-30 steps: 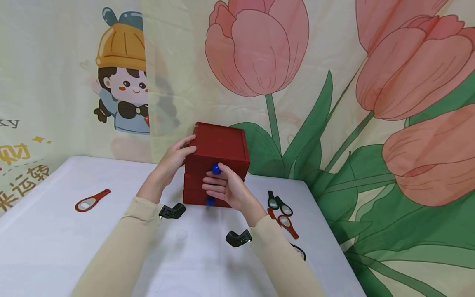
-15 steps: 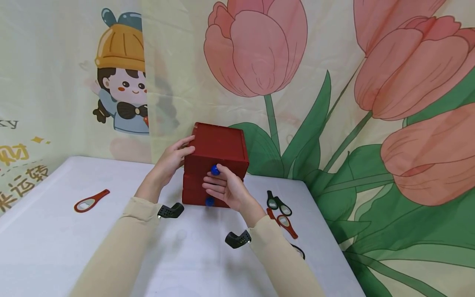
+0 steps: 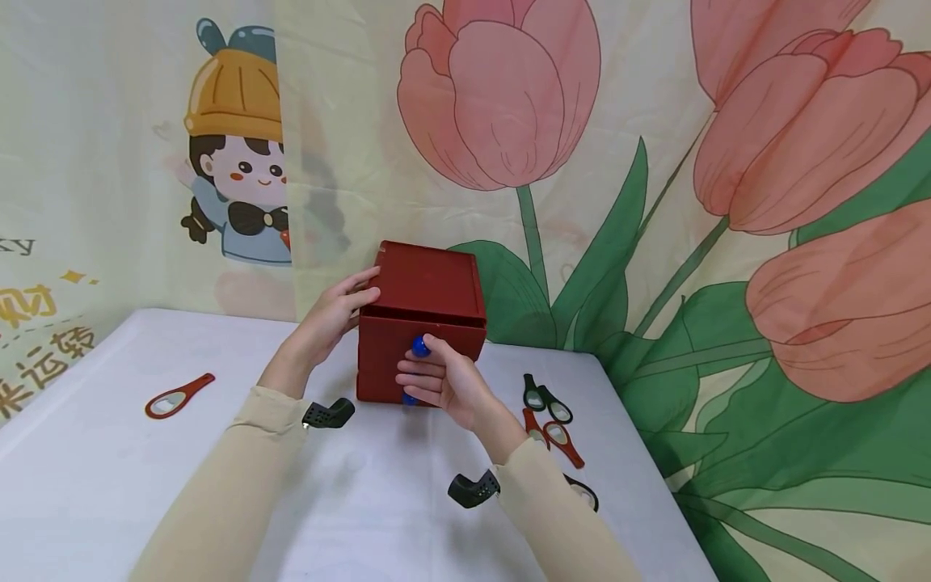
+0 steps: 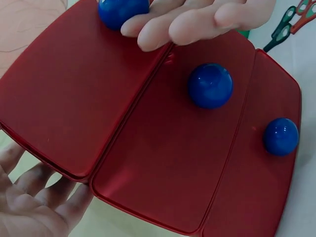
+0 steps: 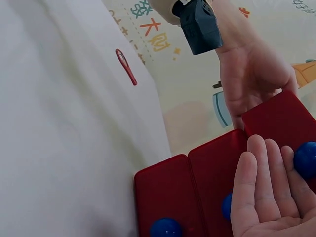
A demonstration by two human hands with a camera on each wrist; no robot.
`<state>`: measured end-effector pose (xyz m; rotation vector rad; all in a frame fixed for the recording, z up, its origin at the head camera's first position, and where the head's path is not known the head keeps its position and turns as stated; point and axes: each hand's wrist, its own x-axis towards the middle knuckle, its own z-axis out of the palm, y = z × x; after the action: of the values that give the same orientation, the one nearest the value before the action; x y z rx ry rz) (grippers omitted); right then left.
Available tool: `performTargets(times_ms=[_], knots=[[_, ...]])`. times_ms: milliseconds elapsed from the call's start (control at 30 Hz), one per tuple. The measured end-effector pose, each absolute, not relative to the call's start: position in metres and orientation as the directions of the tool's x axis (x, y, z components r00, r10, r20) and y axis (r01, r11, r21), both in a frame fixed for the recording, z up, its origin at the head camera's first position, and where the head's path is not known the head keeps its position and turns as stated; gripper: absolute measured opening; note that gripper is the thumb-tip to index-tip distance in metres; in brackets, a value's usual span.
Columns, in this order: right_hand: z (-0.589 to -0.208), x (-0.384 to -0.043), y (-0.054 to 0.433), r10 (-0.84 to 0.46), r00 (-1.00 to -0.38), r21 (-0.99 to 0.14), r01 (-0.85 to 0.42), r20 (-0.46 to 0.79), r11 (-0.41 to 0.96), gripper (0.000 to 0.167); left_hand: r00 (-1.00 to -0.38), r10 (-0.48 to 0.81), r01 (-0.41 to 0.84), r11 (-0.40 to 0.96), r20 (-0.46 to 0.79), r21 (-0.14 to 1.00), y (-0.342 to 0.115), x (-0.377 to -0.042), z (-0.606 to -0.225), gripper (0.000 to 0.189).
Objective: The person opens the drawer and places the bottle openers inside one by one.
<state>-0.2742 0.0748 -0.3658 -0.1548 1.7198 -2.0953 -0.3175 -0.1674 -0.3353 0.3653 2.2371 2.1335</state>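
A red drawer cabinet [image 3: 429, 279] stands on the white table, with three stacked drawers and a round blue knob on each. The top drawer [image 3: 381, 347] sticks out a little, leaving a dark gap under the cabinet's top. My right hand [image 3: 454, 380] pinches the top blue knob [image 3: 420, 347] between thumb and index finger; its other fingers extend across the drawer front. The middle knob [image 4: 210, 85] and bottom knob [image 4: 280, 137] show in the left wrist view. With fairly straight fingers, my left hand [image 3: 327, 311] presses on the cabinet's left side near its upper edge.
To the left lies a red teardrop-shaped tool [image 3: 178, 396] with a pale oval centre. Similar tools lie right of the cabinet, black ones [image 3: 556, 404] and red ones [image 3: 563, 444], plus one partly hidden behind my right forearm. A tulip-printed cloth [image 3: 502, 105] hangs behind the table.
My right hand has drawn the top knob toward me and slightly down in view, and the top drawer has come out a little. The left hand stays at the cabinet's side.
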Motion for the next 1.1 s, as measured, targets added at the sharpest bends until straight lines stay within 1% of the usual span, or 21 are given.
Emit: performTargets(times_ms=[233, 567, 1100], knots=[[-0.365, -0.264, 0.079, -0.403, -0.901, -0.960, 0.238, -0.161, -0.147, 0.058, -0.968, 0.206, 0.149, 0.013, 0.143, 0.989, -0.167, -0.318, -0.333, 0.067], [-0.366, -0.249, 0.083, -0.428, -0.892, -0.968, 0.217, -0.143, -0.130, 0.059, -0.967, 0.210, 0.148, 0.020, 0.141, 0.989, -0.169, -0.319, -0.335, 0.067], [-0.368, -0.230, 0.085, -0.428, -0.888, -0.971, 0.223, -0.166, -0.086, 0.058, -0.971, 0.204, 0.135, 0.029, 0.126, 0.990, -0.171, -0.318, -0.337, 0.068]])
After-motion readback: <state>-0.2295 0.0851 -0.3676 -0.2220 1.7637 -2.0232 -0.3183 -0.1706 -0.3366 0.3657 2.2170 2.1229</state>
